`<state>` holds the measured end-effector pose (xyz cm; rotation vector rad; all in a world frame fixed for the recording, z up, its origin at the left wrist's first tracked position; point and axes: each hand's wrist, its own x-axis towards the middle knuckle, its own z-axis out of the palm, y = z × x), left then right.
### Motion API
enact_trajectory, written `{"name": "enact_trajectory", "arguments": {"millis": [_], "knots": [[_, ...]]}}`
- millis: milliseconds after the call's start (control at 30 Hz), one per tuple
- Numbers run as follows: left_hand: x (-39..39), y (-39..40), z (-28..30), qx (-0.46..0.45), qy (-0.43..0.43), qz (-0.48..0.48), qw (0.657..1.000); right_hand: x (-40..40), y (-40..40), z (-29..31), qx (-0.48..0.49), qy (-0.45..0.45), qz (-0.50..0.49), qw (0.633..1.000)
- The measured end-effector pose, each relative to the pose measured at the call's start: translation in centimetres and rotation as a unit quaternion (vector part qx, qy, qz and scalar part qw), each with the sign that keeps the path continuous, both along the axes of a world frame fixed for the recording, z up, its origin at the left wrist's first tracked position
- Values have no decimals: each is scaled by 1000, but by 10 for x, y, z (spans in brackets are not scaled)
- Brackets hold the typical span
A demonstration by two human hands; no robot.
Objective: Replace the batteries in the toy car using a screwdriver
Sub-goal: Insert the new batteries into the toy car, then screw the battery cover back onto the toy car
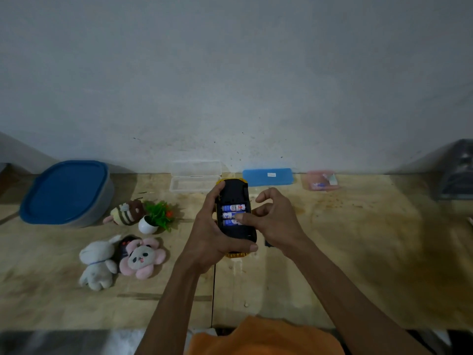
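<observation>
You are working the batteries in the upturned toy car, held above the desk at frame centre.

The desk (358,252) is spreading across the lower frame, with a blue-lidded tub (65,192) at left. Your left hand (212,237) is gripping the toy car (236,190) from its left side, underside up, its long axis running away from you. Three batteries (231,215) are lying crosswise in the open bay. Your right hand (273,221), the nearer one, is coming in from the right, its grip narrow and holding nothing, one fingertip (239,217) touching the middle cell. No screwdriver is visible.
</observation>
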<state>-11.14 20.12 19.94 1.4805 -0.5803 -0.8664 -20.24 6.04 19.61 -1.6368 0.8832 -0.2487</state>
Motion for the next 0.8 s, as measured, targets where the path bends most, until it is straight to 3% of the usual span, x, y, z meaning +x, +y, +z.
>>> {"name": "enact_trajectory", "arguments": {"millis": [400, 800], "knots": [[-11, -14, -25, 9, 24, -25, 999, -4, -4, -20, -23, 79, -91, 992], [-25, -31, -48, 69, 37, -8, 997, -26, -69, -55, -43, 12, -98, 994]]}}
